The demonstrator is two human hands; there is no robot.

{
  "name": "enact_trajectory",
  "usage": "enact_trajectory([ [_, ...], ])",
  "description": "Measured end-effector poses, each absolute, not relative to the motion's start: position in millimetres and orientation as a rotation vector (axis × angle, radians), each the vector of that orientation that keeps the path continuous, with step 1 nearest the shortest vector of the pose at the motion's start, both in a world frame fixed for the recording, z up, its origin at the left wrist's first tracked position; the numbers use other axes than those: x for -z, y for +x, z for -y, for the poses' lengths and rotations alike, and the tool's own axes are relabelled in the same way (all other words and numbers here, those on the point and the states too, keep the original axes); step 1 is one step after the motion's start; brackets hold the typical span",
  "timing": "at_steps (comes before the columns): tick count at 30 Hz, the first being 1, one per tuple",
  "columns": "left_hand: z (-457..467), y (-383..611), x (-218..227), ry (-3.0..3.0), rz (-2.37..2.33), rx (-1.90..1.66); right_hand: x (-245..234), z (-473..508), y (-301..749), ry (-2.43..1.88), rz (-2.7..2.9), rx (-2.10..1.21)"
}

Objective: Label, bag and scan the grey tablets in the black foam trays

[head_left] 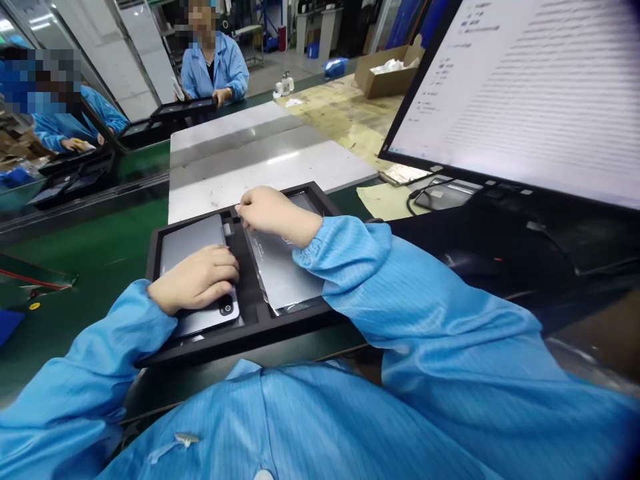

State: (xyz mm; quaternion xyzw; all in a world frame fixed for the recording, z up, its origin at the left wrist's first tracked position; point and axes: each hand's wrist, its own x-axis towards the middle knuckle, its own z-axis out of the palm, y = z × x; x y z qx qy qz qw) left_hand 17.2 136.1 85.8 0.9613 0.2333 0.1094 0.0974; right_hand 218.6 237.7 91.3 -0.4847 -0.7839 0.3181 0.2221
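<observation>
A black foam tray [253, 337] in front of me holds two grey tablets, back sides up, in separate compartments. My left hand [203, 279] lies across the left tablet [193, 240], its fingers over the surface near the tablet's right edge and the thumb apart. Below the thumb, the tablet's camera shows at its near right corner. Clear film covers the right tablet [285, 267], loose at its near edge. Over that tablet's far left corner, my right hand [267, 212] is closed with fingertips pinched near the tray's divider; what they pinch is hidden.
A monitor [520, 87] stands at the right, with cables below it. Beyond the tray lies a white board [240, 153] on the green bench. An open cardboard box [387, 72] is further back. Two people in blue coats work with similar trays [185, 107] at the far left.
</observation>
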Motion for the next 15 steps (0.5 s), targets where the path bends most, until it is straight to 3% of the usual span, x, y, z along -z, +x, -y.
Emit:
enact_trajectory([
  [5,-125.3,2.3,-103.1,2.618,-0.770,-1.564,-81.1,-221.6,197.0,-1.211,1.914,-1.500],
  [9,-119.3,8.3,-104.1,2.602,-0.888,-1.618,-85.3,-191.9,174.3,-0.902,1.645,-1.944],
  [15,-124.8,10.4,-104.3,2.559,-0.961,-1.827,-87.7,-184.2,170.6,-0.831,1.487,-1.801],
])
